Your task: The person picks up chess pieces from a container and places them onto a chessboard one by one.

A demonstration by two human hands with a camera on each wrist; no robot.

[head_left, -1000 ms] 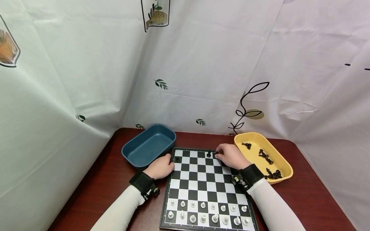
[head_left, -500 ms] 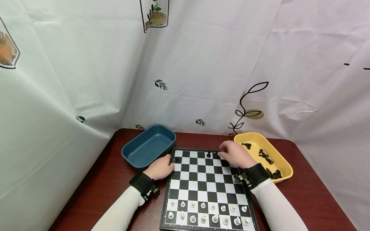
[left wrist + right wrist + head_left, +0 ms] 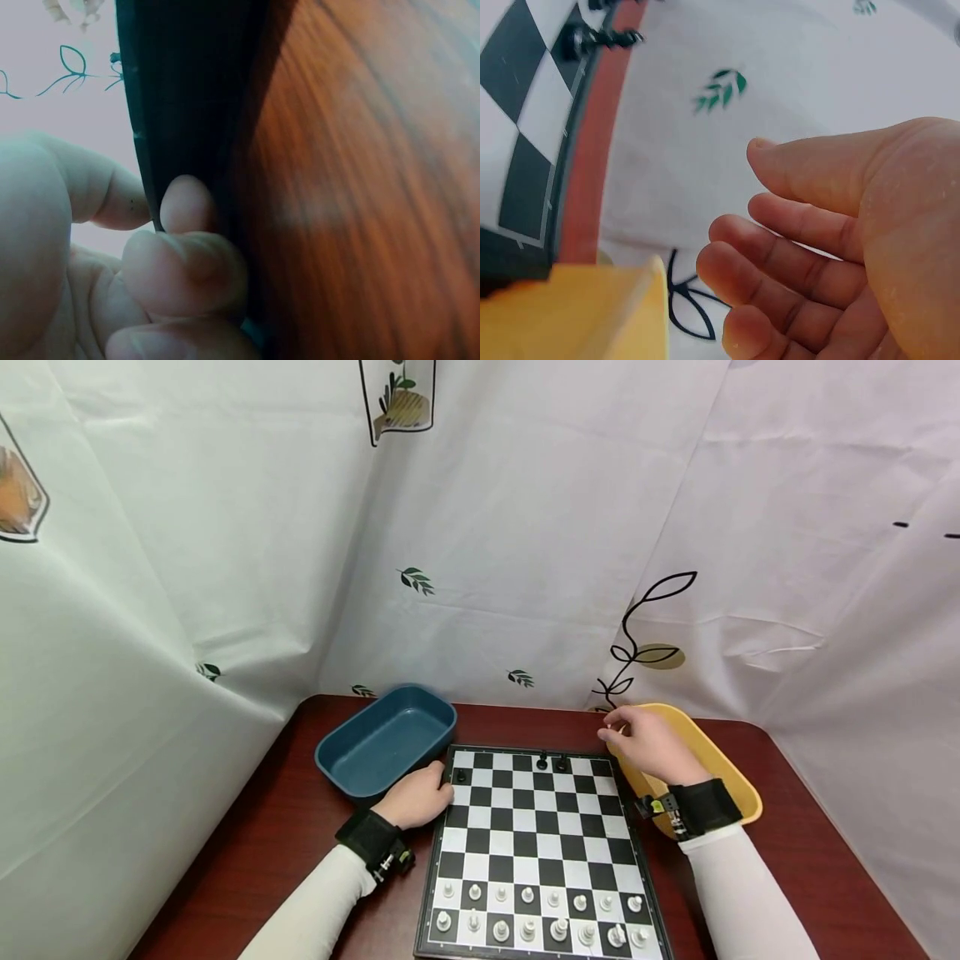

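Observation:
A chessboard [image 3: 536, 843] lies on the dark wooden table, with white pieces [image 3: 528, 914] in its two nearest rows. Two black pieces [image 3: 551, 763] stand side by side on the far row and one more [image 3: 461, 774] at the far left corner. My left hand [image 3: 416, 795] sits at the board's left edge; in the left wrist view its curled fingers [image 3: 187, 255] grip the dark board edge [image 3: 187, 90]. My right hand [image 3: 645, 743] hovers over the yellow tray [image 3: 731, 777], its fingers [image 3: 780, 247] loosely curled and holding nothing. The black pieces [image 3: 576, 39] show at the board's rim.
A blue tray [image 3: 386, 739] stands at the board's far left, close to my left hand. White printed curtains close in the table at the back and both sides. Bare wood [image 3: 810, 868] lies right of the board.
My right hand let go of a black piece on the far row, lifted off the board and moved right to above the yellow tray. The left hand stayed put.

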